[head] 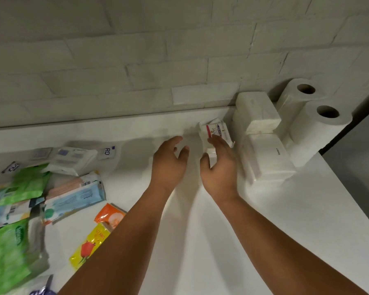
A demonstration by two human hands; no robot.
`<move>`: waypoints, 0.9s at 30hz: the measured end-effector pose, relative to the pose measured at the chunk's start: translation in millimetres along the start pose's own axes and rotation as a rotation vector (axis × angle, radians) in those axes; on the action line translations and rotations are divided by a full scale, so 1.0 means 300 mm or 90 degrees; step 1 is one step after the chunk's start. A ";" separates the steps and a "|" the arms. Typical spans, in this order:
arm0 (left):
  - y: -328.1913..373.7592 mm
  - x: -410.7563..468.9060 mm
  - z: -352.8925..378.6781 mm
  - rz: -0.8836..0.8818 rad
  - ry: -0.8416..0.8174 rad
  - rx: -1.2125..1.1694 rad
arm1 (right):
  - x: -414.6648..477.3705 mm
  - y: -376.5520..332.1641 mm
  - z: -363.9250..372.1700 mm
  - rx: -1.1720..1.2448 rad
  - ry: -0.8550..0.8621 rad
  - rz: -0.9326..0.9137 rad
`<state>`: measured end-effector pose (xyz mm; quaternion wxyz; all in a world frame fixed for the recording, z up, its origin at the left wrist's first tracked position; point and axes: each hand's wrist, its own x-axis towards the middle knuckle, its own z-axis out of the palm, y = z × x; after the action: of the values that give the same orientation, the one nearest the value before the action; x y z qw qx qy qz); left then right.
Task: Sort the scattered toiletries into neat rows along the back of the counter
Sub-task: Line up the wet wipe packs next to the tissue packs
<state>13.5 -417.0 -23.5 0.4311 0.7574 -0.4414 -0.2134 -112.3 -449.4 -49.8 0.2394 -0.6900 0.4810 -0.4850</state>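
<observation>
Both hands reach out over a white worktop (200, 241) that runs along a pale brick wall (136, 60). The left hand (168, 162) hovers above a bare stretch of the surface with fingers spread and loosely curled, gripping nothing. The right hand (221, 165) is open too, its fingers lying against the near side of a small white soap box (215, 129) with a pink and purple label; the thumb stands apart from the fingers, so the hand touches the box rather than closing around it. The soap box sits tilted near the back edge of the worktop, just beside two white tissue packs (262, 133) lined up one in front of the other. Beyond these, in the far right corner, stand two white paper rolls (313, 111) upright, their cardboard cores showing. Well apart from all this, on the left, lies a loose heap of toiletries: green wipe packs (6, 248), a pale blue wipe pack (77, 194), a white pack with blue print (73, 159) nearer the wall, an orange sachet (109, 216) and a yellow sachet (90, 245) with a red flower on it. The packs overlap one another at different angles, and parts of the heap are blurred.
</observation>
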 end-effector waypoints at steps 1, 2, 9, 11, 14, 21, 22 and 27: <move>-0.009 -0.011 -0.032 0.021 0.005 0.019 | -0.009 -0.017 0.013 0.003 -0.015 -0.013; -0.021 -0.021 -0.071 0.043 0.012 0.039 | -0.018 -0.041 0.031 0.006 -0.035 -0.025; -0.204 -0.019 -0.441 0.109 0.103 0.198 | -0.086 -0.275 0.285 0.033 -0.240 -0.084; -0.267 -0.007 -0.542 0.091 0.108 0.219 | -0.108 -0.329 0.373 0.020 -0.293 -0.096; -0.376 0.024 -0.681 0.064 0.100 0.268 | -0.138 -0.404 0.507 -0.013 -0.369 -0.111; -0.609 0.132 -0.936 0.024 -0.030 0.429 | -0.169 -0.518 0.831 -0.118 -0.501 -0.086; -0.633 0.152 -0.958 0.024 -0.048 0.442 | -0.167 -0.527 0.866 -0.130 -0.512 -0.081; -0.725 0.224 -1.018 0.011 -0.133 0.483 | -0.160 -0.551 1.018 -0.208 -0.570 -0.035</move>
<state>368.9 -280.5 -38.5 0.0754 0.8336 -0.5365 -0.1076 230.5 -378.1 -65.9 0.2985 -0.8721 0.3824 -0.0637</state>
